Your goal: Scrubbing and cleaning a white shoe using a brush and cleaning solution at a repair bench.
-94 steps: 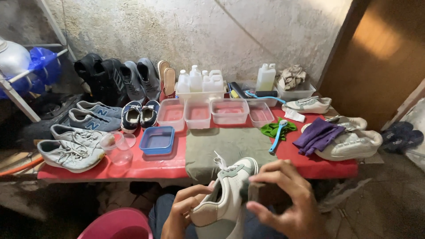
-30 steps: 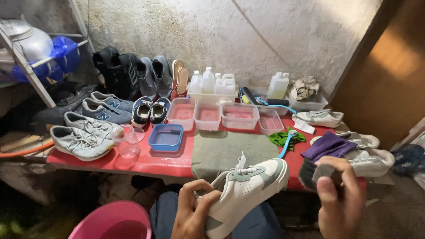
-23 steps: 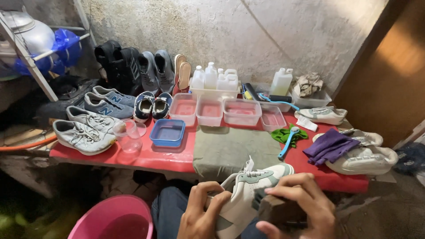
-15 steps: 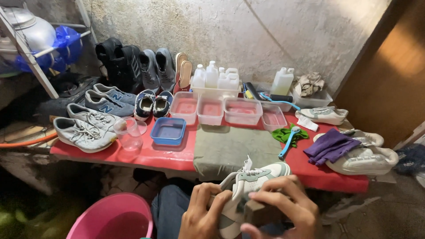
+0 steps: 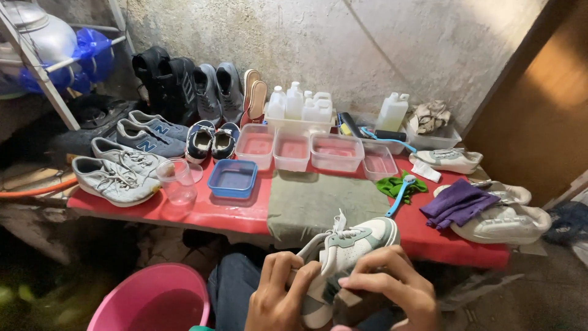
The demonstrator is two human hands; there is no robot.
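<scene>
Presently, left hand (image 5: 278,297) gripped the white sneaker (image 5: 343,257) below the desk's (image 5: 208,211) near edge; right hand (image 5: 392,291) fingers closed on a dark block (image 5: 350,306) against its side. Cleaning appeared unfinished.

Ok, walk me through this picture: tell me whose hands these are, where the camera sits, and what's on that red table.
The camera is worn on a person's head and looks down, so the two bare hands at the bottom are that person's own. The left hand and right hand both grip a white sneaker with green trim; the right hand also seems to press something dark against it, too hidden to name. Ahead is a red table with a green cloth, a blue tub, clear tubs, a clear cup, bottles and many shoes. A pink bucket stands below.
</scene>
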